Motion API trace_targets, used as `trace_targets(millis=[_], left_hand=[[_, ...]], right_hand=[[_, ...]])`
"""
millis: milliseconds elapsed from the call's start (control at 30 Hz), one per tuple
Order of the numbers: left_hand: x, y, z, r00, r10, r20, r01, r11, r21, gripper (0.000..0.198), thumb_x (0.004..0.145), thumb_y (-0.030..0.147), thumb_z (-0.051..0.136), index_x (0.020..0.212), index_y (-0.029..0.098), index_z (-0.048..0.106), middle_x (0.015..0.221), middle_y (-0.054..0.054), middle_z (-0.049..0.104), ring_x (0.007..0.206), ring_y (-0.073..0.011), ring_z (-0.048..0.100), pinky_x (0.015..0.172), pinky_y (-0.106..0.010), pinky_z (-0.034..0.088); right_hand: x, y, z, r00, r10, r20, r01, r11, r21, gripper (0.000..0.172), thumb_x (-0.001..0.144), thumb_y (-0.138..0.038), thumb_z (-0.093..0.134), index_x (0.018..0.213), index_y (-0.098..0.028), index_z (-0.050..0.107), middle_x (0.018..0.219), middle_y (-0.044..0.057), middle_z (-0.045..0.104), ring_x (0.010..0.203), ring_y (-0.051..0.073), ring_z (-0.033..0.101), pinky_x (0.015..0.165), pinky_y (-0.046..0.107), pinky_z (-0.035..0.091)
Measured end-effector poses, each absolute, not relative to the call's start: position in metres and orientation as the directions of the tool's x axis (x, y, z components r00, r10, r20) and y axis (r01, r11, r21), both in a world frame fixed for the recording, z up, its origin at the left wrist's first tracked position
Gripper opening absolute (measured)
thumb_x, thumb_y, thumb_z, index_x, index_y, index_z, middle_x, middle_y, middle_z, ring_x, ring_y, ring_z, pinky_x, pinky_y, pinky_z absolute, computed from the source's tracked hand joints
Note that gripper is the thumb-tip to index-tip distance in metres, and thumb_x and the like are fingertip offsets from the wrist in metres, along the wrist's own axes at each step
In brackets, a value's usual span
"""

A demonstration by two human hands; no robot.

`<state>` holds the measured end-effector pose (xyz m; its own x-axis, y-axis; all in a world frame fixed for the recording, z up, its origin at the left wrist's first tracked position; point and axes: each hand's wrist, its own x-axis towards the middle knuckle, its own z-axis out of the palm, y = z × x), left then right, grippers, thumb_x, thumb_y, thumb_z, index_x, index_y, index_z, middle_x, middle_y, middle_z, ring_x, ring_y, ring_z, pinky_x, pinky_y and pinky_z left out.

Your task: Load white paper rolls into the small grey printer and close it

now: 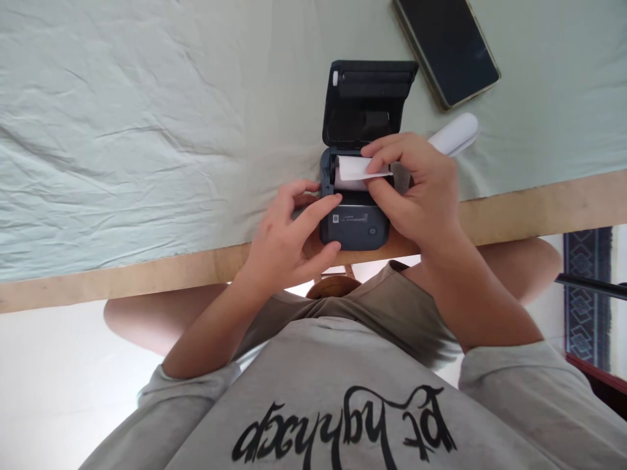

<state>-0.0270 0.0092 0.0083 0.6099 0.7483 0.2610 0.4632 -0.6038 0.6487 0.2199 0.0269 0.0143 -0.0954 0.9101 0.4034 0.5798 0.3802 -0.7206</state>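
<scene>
A small dark label printer [353,228] stands at the table's near edge with its lid [369,98] swung up. In its bay sits a white paper roll [350,185], its loose end raised as a flap. My right hand [416,186] pinches that flap between thumb and fingers. On the printer's left side rests my left hand [298,228], fingers spread and curved along the casing, steadying or touching it. A rolled piece of white paper [455,134] lies just beyond my right hand, partly hidden by it.
A black smartphone [448,49] in a case lies at the far right. A pale green cloth [147,130] with creases covers the table, leaving a bare wooden edge [529,202] along the front. My legs are under that edge.
</scene>
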Motion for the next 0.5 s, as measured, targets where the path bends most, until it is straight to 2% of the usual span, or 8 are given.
trace_targets(millis=[167, 300, 500], left_hand=[[-0.031, 0.014, 0.010, 0.584, 0.773, 0.248, 0.434, -0.555, 0.710, 0.047, 0.102, 0.044, 0.060, 0.146, 0.026, 0.059, 0.146, -0.016, 0.056, 0.129, -0.0319, 0.065, 0.111, -0.053, 0.058], [-0.033, 0.019, 0.015, 0.563, 0.806, 0.182, 0.394, -0.455, 0.798, 0.052, 0.107, 0.055, 0.052, 0.153, 0.031, 0.051, 0.144, -0.014, 0.063, 0.130, -0.0323, 0.064, 0.110, -0.054, 0.059], [-0.021, 0.022, 0.016, 0.489, 0.868, 0.082, 0.476, -0.345, 0.809, 0.060, 0.108, 0.067, 0.048, 0.150, 0.026, 0.053, 0.132, -0.013, 0.068, 0.106, -0.0268, 0.071, 0.098, -0.048, 0.062]], right_hand=[[0.222, 0.026, 0.011, -0.109, 0.900, 0.423, 0.581, 0.403, -0.707, 0.007, 0.094, -0.026, 0.066, 0.092, -0.032, 0.068, 0.108, 0.002, 0.080, 0.106, 0.027, 0.076, 0.098, 0.052, 0.064], [0.225, 0.023, 0.014, -0.172, 0.886, 0.430, 0.549, 0.449, -0.706, 0.008, 0.090, -0.025, 0.067, 0.091, -0.032, 0.070, 0.116, 0.002, 0.079, 0.112, 0.027, 0.074, 0.102, 0.052, 0.064], [0.230, 0.021, 0.011, -0.348, 0.832, 0.432, 0.453, 0.552, -0.700, 0.011, 0.081, -0.025, 0.070, 0.088, -0.033, 0.073, 0.129, -0.003, 0.073, 0.126, 0.030, 0.068, 0.118, 0.060, 0.052]])
